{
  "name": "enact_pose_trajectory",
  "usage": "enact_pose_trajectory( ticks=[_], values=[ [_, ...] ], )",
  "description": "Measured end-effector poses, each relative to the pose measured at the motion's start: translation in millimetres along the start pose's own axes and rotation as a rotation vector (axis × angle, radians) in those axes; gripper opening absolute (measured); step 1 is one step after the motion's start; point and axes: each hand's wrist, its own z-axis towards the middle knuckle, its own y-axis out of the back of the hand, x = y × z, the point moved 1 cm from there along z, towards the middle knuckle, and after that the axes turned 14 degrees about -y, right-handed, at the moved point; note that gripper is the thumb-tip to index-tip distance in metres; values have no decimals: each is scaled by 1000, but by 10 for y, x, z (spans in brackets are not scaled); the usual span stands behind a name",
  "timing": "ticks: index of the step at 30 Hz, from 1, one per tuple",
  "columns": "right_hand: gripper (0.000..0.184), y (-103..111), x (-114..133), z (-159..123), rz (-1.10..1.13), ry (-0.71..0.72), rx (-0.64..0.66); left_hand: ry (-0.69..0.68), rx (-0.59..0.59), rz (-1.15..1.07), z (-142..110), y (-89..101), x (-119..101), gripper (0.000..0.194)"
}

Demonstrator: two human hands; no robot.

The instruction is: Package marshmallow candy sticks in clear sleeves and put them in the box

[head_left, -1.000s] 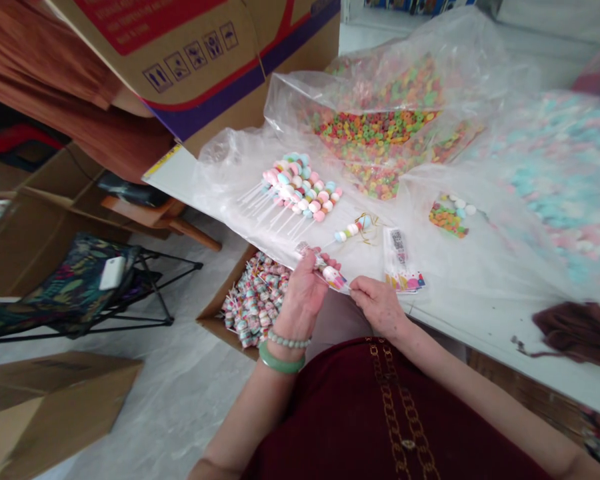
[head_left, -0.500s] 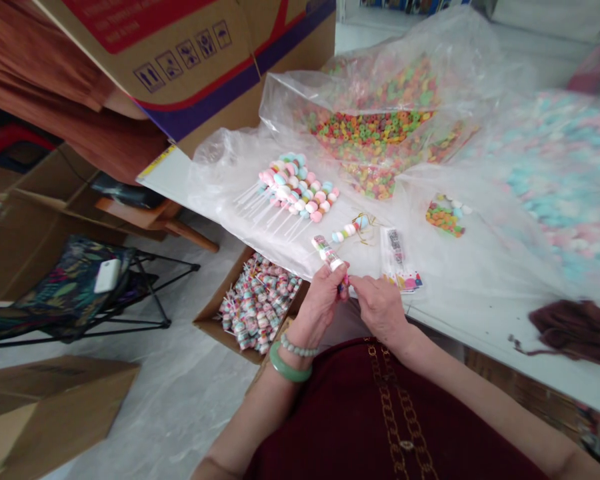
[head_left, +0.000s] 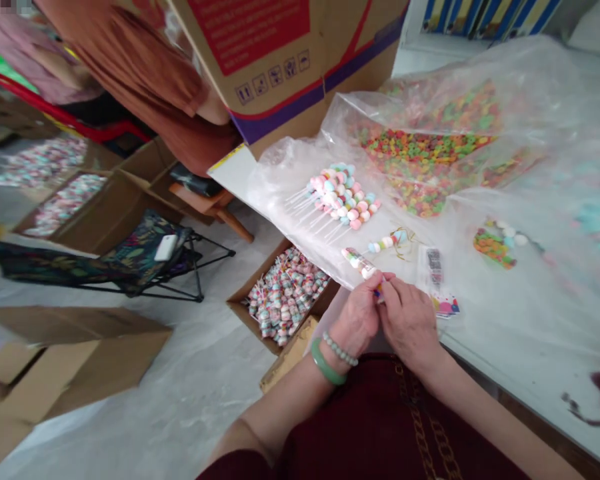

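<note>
My left hand (head_left: 363, 310) is closed around the lower end of a marshmallow candy skewer (head_left: 359, 263) in a clear printed wrapper, its tip pointing away from me over the table edge. My right hand (head_left: 409, 320) presses against the left, fingers pinched at the wrapper's near end; the exact grip is hidden. Just beyond lies an unwrapped skewer (head_left: 380, 245) with gold twist ties (head_left: 405, 248) on it. Flat printed wrappers (head_left: 435, 270) are stacked right of my hands. Farther back rests a pile of marshmallow skewers (head_left: 347, 197) with white sticks.
Below the table edge, a carton (head_left: 240, 303) holds many wrapped skewers. Plastic bags of ring candies (head_left: 425, 150) and pale marshmallows (head_left: 597, 223) cover the table. A large carton (head_left: 280, 80) stands behind. A person in a rust-coloured garment (head_left: 150, 73) is at the left, near a folding chair (head_left: 130, 260).
The view has swung left, so everything sits farther right. My right hand has closed in against my left at the wrapper's end; the skewer stays in my left hand.
</note>
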Motion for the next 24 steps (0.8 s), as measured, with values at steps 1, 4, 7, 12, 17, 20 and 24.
enact_pose_trajectory(
  ticks=[1,4,7,12,17,20,24],
  values=[
    [28,6,5,23,53,-62,20,9,9,-22,-13,-29,21,17],
    [29,-19,-44,111,465,-365,167,107,74,-55,-39,-59,60,15],
    [33,-75,-111,167,826,-542,380,154,156,-42,-71,12,39,21],
    [19,-122,-146,101,1455,-886,881,24,397,236,-158,167,-110,40],
    [17,17,-108,182,986,-770,348,-325,328,476,-137,243,-286,26],
    [32,18,8,288,1061,-697,331,-116,449,511,-142,230,-225,33],
    [34,-136,74,359,1233,-829,300,-144,320,732,-141,264,-150,35]
  ],
)
